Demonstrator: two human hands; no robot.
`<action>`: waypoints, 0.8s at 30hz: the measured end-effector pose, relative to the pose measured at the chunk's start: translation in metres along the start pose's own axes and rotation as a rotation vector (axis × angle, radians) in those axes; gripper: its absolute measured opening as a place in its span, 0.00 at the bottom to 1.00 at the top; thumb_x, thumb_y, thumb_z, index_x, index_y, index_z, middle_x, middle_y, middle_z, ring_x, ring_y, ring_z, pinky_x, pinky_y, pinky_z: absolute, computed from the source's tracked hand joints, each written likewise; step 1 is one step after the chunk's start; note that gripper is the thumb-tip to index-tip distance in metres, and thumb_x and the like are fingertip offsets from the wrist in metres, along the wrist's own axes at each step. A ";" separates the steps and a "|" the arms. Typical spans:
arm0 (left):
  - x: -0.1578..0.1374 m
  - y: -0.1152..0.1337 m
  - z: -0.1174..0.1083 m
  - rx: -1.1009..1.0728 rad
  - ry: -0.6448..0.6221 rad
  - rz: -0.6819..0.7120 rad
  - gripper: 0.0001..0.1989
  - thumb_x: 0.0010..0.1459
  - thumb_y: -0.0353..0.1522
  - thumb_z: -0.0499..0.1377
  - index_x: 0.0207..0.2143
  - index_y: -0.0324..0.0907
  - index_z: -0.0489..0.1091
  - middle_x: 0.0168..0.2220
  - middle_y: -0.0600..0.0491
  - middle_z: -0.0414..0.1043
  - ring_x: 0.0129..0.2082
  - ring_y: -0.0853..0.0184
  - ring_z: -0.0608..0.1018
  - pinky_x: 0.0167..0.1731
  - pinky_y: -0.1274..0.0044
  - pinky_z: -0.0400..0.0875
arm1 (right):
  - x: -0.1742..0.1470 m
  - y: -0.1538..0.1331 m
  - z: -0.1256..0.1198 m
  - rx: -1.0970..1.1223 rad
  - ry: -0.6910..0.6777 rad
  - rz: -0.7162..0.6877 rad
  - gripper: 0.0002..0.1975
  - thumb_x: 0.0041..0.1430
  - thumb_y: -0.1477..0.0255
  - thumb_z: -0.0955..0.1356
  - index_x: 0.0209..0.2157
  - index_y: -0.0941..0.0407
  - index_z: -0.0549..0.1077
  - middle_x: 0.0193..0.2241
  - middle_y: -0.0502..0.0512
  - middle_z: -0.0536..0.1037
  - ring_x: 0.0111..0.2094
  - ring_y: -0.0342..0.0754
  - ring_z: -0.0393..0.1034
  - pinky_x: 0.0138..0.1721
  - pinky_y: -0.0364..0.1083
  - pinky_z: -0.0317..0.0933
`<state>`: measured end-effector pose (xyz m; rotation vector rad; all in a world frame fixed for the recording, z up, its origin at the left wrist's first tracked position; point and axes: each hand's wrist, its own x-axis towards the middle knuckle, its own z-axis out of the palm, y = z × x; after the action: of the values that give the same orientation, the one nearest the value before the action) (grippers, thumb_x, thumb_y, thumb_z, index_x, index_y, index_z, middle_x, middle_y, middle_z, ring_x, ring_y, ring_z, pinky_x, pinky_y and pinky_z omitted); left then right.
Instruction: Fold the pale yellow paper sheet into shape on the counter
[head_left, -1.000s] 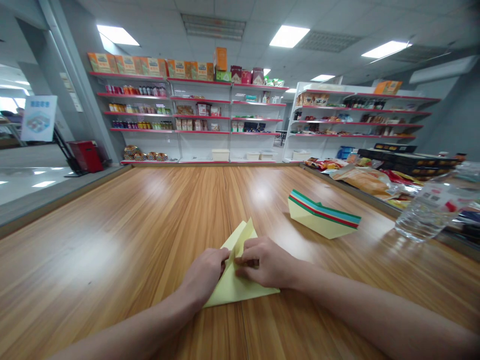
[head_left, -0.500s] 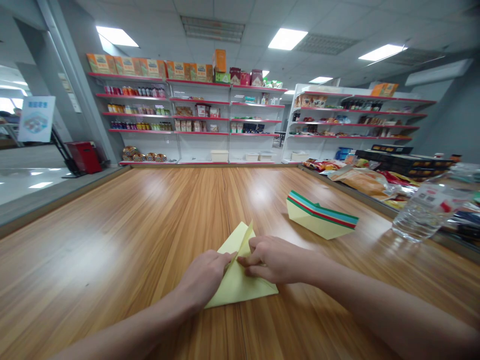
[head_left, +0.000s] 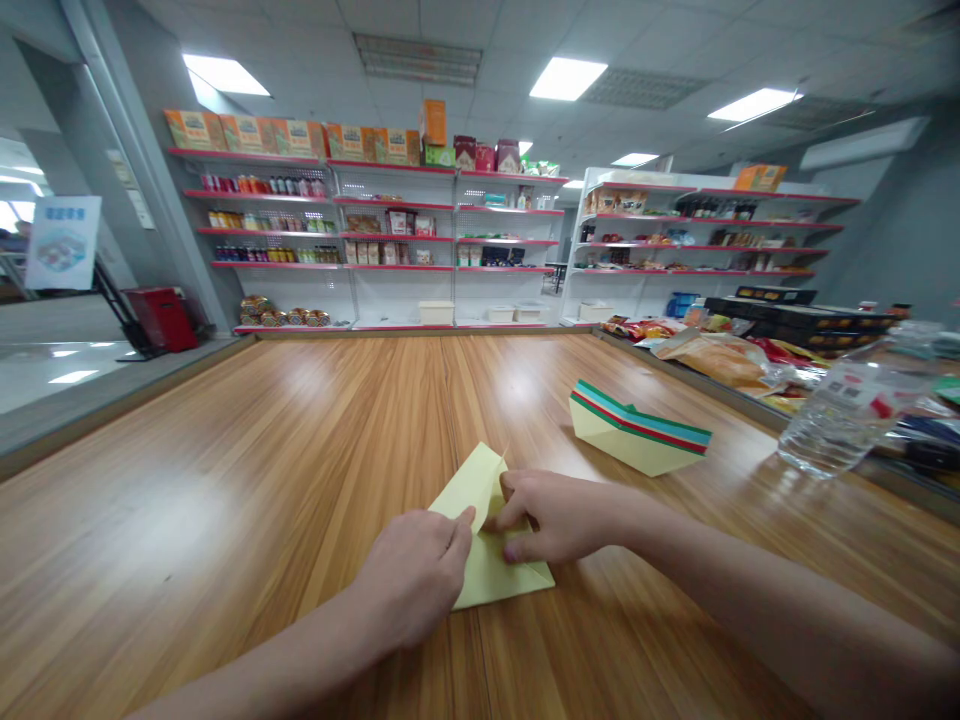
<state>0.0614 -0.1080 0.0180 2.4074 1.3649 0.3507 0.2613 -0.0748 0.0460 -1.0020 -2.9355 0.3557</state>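
Note:
A pale yellow sheet of folded paper [head_left: 495, 577] lies on the wooden table under both hands, its loose flap standing up along the middle. My left hand [head_left: 420, 565] is closed on the left side of the paper, thumb on top and the other fingers mostly hidden. From the right, my right hand [head_left: 555, 515] reaches in with bent fingers, gripping the flap near the middle; its fingertips are partly behind the paper. Beyond my right hand stands a folded paper boat [head_left: 637, 430], pale yellow with green, blue, white and red stripes along its top edge.
A clear plastic bottle [head_left: 844, 415] stands at the table's right edge. Past that edge lie snack packets [head_left: 712, 360] and stacked black boxes [head_left: 795, 322]. Stocked shelves [head_left: 390, 205] line the back. The wooden tabletop [head_left: 315, 440] has a seam down its middle.
My left hand has shifted along the paper, its thumb now on top near the flap. The flap has opened a little to the left. The view has tilted slightly.

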 end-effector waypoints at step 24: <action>0.002 -0.001 -0.013 -0.102 -0.107 -0.013 0.26 0.46 0.26 0.49 0.49 0.49 0.67 0.38 0.52 0.76 0.37 0.61 0.76 0.36 0.76 0.65 | 0.002 0.040 0.015 -0.282 0.235 -0.015 0.15 0.61 0.69 0.59 0.28 0.57 0.74 0.22 0.53 0.75 0.25 0.42 0.65 0.26 0.42 0.46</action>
<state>0.0573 -0.1035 0.0294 2.2981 1.2841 0.2767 0.2818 -0.0462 0.0223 -0.9699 -2.8240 -0.1714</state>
